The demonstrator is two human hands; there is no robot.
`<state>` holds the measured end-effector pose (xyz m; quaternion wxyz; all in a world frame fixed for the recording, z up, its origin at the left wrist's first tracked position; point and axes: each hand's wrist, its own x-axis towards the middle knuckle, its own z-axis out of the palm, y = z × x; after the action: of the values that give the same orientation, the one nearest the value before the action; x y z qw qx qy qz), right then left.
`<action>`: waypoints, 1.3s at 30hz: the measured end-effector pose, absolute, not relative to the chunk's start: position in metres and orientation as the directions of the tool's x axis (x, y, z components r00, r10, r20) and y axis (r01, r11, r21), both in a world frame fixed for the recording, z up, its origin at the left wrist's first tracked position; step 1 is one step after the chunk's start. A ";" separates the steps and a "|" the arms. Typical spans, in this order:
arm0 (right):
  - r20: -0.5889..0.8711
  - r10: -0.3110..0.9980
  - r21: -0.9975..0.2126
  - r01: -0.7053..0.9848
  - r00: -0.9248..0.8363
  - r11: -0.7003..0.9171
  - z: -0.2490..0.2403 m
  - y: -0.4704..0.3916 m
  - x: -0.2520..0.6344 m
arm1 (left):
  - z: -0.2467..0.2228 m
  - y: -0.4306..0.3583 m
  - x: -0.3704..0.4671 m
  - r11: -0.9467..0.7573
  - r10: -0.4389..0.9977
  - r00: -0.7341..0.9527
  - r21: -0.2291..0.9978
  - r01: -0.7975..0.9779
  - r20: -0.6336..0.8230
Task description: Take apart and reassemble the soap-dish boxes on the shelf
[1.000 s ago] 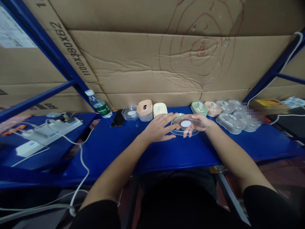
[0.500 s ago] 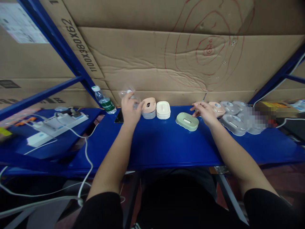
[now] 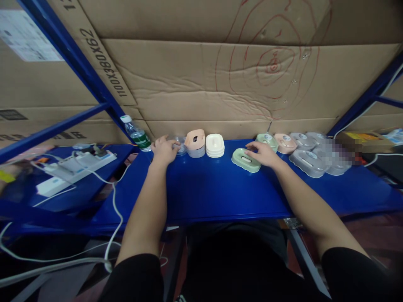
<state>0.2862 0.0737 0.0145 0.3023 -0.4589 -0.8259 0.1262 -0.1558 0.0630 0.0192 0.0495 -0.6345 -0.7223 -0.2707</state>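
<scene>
The left hand (image 3: 164, 149) rests loosely curled on the clear lids (image 3: 180, 144) at the far left; the right hand (image 3: 262, 153), open and flat, touches the green soap dish (image 3: 246, 160). A careless nudge could topple the pink stack (image 3: 195, 142) alongside
</scene>
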 end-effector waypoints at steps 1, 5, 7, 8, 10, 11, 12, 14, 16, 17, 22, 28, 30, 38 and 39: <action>0.352 0.822 -0.454 0.686 -0.447 0.568 0.014 0.073 0.286 | 0.017 0.064 -0.156 0.061 0.899 -0.191 0.319 0.946 0.393; 0.209 0.800 -0.383 0.706 -0.562 0.596 0.010 0.072 0.288 | 0.016 0.066 -0.157 0.090 0.898 -0.207 0.299 0.950 0.389; 0.161 0.809 -0.372 0.725 -0.565 0.580 0.009 0.071 0.288 | 0.018 0.065 -0.156 0.112 0.882 -0.240 0.315 0.943 0.406; 0.138 0.814 -0.369 0.733 -0.564 0.571 0.008 0.071 0.289 | 0.019 0.064 -0.155 0.118 0.873 -0.253 0.322 0.939 0.417; 0.105 0.814 -0.370 0.737 -0.571 0.565 0.009 0.070 0.289 | 0.022 0.062 -0.153 0.125 0.858 -0.266 0.325 0.938 0.439; 0.094 0.812 -0.375 0.735 -0.577 0.566 0.009 0.069 0.289 | 0.023 0.061 -0.152 0.129 0.854 -0.269 0.321 0.938 0.444; 0.087 0.809 -0.378 0.732 -0.581 0.566 0.009 0.069 0.289 | 0.025 0.059 -0.150 0.136 0.855 -0.272 0.315 0.939 0.441; 0.083 0.808 -0.378 0.732 -0.583 0.567 0.010 0.068 0.289 | 0.028 0.056 -0.147 0.150 0.867 -0.274 0.306 0.940 0.416; 0.099 0.812 -0.368 0.737 -0.575 0.567 0.010 0.069 0.288 | 0.030 0.055 -0.145 0.165 0.882 -0.282 0.312 0.936 0.379; 0.117 0.813 -0.364 0.737 -0.570 0.570 0.010 0.069 0.287 | 0.031 0.054 -0.145 0.172 0.884 -0.290 0.322 0.931 0.366; 0.232 0.815 -0.395 0.715 -0.531 0.578 0.012 0.070 0.285 | 0.033 0.052 -0.136 0.147 0.770 -0.362 0.406 0.902 0.526; 0.294 0.794 -0.601 0.543 -0.532 0.586 0.017 0.060 0.270 | 0.030 0.038 -0.081 -0.261 0.634 -0.039 0.261 0.929 0.772; 0.305 0.764 -0.641 0.471 -0.568 0.606 0.018 0.054 0.262 | 0.026 0.028 -0.054 -0.461 0.617 0.201 0.143 0.876 0.761; 0.408 0.571 -0.585 0.277 -0.712 0.763 0.019 0.041 0.246 | 0.013 0.010 -0.005 -0.709 0.559 0.550 0.014 0.705 0.621; 0.403 0.586 -0.594 0.286 -0.703 0.752 0.019 0.041 0.247 | 0.012 0.011 -0.006 -0.705 0.575 0.547 0.028 0.709 0.609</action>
<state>0.2466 0.0414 0.0186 0.2970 -0.2455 -0.8875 0.2528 -0.0062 0.0109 0.0116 0.1111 -0.8724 -0.3678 -0.3022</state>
